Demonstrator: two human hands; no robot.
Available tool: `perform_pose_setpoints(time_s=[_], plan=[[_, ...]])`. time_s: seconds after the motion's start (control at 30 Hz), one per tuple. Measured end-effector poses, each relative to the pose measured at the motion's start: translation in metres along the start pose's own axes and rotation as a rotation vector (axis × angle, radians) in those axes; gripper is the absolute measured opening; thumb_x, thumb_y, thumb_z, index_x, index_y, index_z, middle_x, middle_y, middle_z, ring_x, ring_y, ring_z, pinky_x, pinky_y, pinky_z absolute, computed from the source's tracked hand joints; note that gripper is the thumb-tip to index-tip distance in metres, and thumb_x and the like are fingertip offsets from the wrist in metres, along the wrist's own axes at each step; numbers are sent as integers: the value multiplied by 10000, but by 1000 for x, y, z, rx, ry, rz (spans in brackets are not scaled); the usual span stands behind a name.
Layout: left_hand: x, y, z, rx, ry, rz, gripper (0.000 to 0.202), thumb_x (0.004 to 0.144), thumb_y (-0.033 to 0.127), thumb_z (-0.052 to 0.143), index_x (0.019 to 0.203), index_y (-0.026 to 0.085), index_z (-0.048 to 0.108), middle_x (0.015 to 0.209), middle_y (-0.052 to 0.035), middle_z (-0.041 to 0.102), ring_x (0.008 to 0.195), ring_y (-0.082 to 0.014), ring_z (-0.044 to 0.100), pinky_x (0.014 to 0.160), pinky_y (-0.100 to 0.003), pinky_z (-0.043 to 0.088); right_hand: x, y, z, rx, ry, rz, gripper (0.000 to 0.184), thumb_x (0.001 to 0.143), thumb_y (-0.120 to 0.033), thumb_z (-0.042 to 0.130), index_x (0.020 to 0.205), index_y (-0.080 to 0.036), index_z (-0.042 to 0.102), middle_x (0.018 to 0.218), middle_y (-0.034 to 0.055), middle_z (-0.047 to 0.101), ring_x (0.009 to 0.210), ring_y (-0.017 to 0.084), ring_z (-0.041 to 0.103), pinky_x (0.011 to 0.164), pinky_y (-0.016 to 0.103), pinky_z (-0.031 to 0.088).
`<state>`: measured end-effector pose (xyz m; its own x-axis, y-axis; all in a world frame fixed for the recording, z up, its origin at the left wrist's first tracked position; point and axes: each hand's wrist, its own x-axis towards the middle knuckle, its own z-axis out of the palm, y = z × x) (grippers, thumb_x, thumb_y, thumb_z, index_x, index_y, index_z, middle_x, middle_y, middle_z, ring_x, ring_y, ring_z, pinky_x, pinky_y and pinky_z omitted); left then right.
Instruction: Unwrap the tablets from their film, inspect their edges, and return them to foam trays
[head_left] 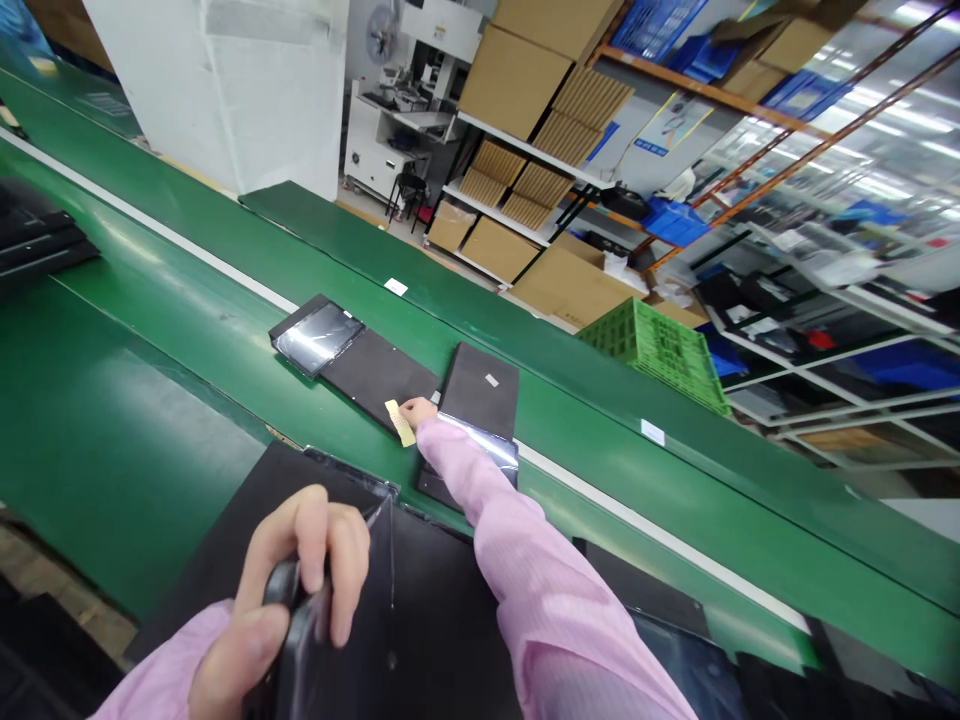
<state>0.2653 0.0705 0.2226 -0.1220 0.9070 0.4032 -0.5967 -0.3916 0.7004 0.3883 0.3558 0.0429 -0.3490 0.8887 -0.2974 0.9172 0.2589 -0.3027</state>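
My left hand (300, 590) is in the near foreground, its fingers wrapped round a dark, thick-edged object (289, 640) with rounded corners; its kind does not show. Below it spreads a large black sheet or tray (442, 600). My right hand (418, 410), in a pink sleeve, reaches forward with its fingers closed at the end of a yellow paper slip (400, 424). The slip lies over the edge of a long black box-like unit (382, 370) with a shiny screen (318, 336) on its far left end. Beside it, a second black unit (480, 385) is partly covered by my right forearm.
The green conveyor belt (187, 290) runs diagonally, with a white strip (630, 515) along it. More black units (37, 240) lie at the left and lower right (645, 590). A green crate (652, 350) and cardboard boxes (510, 75) on shelves stand beyond.
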Motion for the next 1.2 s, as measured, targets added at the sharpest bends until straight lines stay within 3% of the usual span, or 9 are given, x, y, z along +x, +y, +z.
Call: perform_pose_setpoints(time_s=[0.03, 0.13, 0.2, 0.33, 0.43, 0.5, 0.63, 0.87, 1.2], plan=[[8, 6, 10, -2, -81, 33, 326, 829, 538, 617, 733, 250, 499, 450, 20, 581, 392, -127, 466, 461, -273, 375, -3, -5, -15, 25, 12, -7, 283, 957, -370, 605, 1164, -178, 633, 1215, 80, 645, 1058, 207, 645, 926, 430, 550], [23, 15, 37, 8, 38, 38, 314, 850, 494, 601, 771, 233, 445, 540, 21, 562, 437, -105, 400, 435, -242, 319, -21, -25, -69, 116, 86, -67, 219, 950, -322, 612, 1060, -147, 682, 1108, 74, 705, 1044, 208, 664, 963, 435, 522], [28, 14, 50, 28, 73, 26, 319, 841, 482, 610, 764, 225, 437, 541, 33, 541, 432, -94, 377, 419, -229, 294, -51, -39, -108, 198, 152, -148, 210, 953, -275, 570, 990, -142, 729, 1032, 77, 747, 1015, 204, 680, 953, 351, 511], [31, 5, 63, 54, 66, 80, 259, 839, 386, 606, 741, 211, 442, 553, 45, 571, 410, -72, 373, 408, -205, 270, -166, -64, -173, 358, 313, -382, 186, 900, -340, 635, 879, -190, 742, 928, 28, 760, 910, 172, 688, 873, 299, 518], [32, 5, 68, 134, 50, 38, 262, 815, 383, 620, 731, 210, 442, 566, 47, 568, 448, -78, 406, 447, -210, 320, -265, -77, -200, 508, 493, -955, 139, 848, -273, 719, 719, -220, 714, 721, 2, 732, 726, 158, 674, 807, 351, 502], [30, 8, 74, 173, 12, 19, 260, 808, 389, 617, 735, 212, 441, 575, 51, 551, 469, -82, 413, 470, -218, 341, -314, -81, -208, 417, 542, -1104, 81, 833, -192, 738, 764, -222, 711, 714, -16, 728, 645, 123, 653, 796, 352, 475], [19, 12, 88, 232, -79, 54, 210, 803, 349, 601, 750, 217, 447, 586, 49, 559, 464, -85, 424, 480, -233, 359, -365, -80, -215, 268, 609, -1069, 94, 817, -123, 747, 843, -204, 706, 762, -9, 731, 640, 107, 643, 794, 345, 453], [8, 15, 108, 410, -166, 124, 132, 728, 256, 582, 710, 214, 458, 594, 28, 577, 501, -101, 491, 498, -238, 398, -409, -77, -216, 36, 693, -967, 73, 874, -157, 697, 867, -229, 708, 756, -17, 725, 645, 117, 611, 830, 366, 431], [4, 11, 119, 551, -192, 83, 129, 718, 280, 561, 703, 220, 448, 609, 21, 582, 520, -117, 516, 513, -258, 412, -440, -64, -222, -81, 560, -930, 85, 911, -163, 653, 875, -226, 698, 786, -20, 735, 707, 121, 589, 830, 352, 435]])
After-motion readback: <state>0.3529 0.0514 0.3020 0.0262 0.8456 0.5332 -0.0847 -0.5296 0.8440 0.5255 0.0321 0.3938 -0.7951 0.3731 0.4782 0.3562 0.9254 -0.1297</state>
